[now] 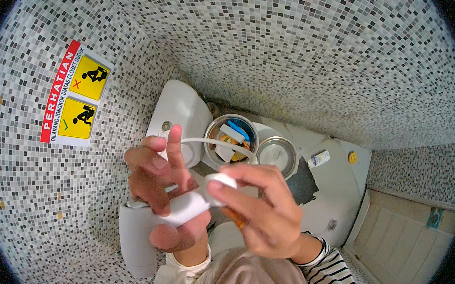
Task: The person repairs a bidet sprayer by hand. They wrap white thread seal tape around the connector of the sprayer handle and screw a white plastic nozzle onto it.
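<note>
A white cylindrical bottle (188,207) is held at a tilt in front of my body. My left hand (164,172) grips it between thumb and fingers, its index finger raised off it. At the bottle's upper right end, my right hand (265,208) pinches a round white cap (220,186) between thumb and fingertips. Whether the cap sits on the bottle or is apart from it I cannot tell. Something orange (234,216) shows below my right fingers, mostly hidden. A thin white curved band (219,142) runs behind my hands.
A white toilet tank (180,107) stands by the left wall, with a rounded white fixture (138,246) nearer me. Beyond are a metal bucket (256,131) holding several packets, a round metal basin (296,160), a dark floor patch (303,187), a white bottle (319,158) and a door (405,233).
</note>
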A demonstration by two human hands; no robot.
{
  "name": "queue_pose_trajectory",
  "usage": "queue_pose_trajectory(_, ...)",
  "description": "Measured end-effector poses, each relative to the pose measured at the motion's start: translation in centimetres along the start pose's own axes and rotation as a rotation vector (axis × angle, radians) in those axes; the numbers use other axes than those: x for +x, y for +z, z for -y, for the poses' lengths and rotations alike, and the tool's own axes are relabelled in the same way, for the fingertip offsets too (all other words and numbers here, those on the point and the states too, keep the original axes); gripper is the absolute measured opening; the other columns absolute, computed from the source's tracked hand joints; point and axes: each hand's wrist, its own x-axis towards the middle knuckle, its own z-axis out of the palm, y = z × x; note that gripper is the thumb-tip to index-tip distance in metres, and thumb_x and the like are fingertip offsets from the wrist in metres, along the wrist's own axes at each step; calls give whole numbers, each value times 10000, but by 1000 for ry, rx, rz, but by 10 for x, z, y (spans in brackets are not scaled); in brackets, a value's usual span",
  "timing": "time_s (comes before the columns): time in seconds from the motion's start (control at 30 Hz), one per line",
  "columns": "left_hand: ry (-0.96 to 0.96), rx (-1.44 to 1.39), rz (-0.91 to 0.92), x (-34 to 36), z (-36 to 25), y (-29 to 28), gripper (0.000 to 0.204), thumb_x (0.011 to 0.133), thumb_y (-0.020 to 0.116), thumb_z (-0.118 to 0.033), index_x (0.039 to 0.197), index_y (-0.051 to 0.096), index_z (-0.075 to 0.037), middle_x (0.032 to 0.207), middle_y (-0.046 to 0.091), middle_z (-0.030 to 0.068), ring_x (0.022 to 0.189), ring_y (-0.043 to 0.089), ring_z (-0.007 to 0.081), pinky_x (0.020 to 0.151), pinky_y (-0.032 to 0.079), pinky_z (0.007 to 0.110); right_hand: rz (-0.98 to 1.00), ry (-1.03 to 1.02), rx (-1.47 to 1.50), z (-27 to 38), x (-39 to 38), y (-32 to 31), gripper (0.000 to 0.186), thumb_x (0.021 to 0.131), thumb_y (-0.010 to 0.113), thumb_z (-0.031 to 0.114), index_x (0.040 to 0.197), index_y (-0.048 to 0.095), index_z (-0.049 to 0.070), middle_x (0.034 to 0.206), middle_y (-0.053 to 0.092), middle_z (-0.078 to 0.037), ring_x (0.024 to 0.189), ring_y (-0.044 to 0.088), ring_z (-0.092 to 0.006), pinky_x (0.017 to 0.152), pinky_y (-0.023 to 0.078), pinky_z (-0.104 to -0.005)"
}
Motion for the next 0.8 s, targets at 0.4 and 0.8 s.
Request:
queue_pose_trajectory(0.4, 6, 23, 9, -4, 4, -7, 518, 685, 711, -517, 641, 364, -136, 1030, 431, 44, 1192, 379, 230, 1047, 278, 520, 12, 44, -82, 0, 0, -4, 369, 669, 662, -50, 1031, 652, 14, 1047, 571, -170, 838, 561, -253, 710, 480, -311)
queue_pose_trajectory(0.8, 37, 82, -57, -8, 2, -1, 528, 705, 693, -533, 687, 354, -129, 1015, 399, 42, 1181, 377, 218, 1062, 275, 530, -65, -14, -28, 16, -6, 4, 408, 635, 680, -49, 1032, 665, 42, 1028, 576, -153, 824, 567, -246, 704, 472, -304)
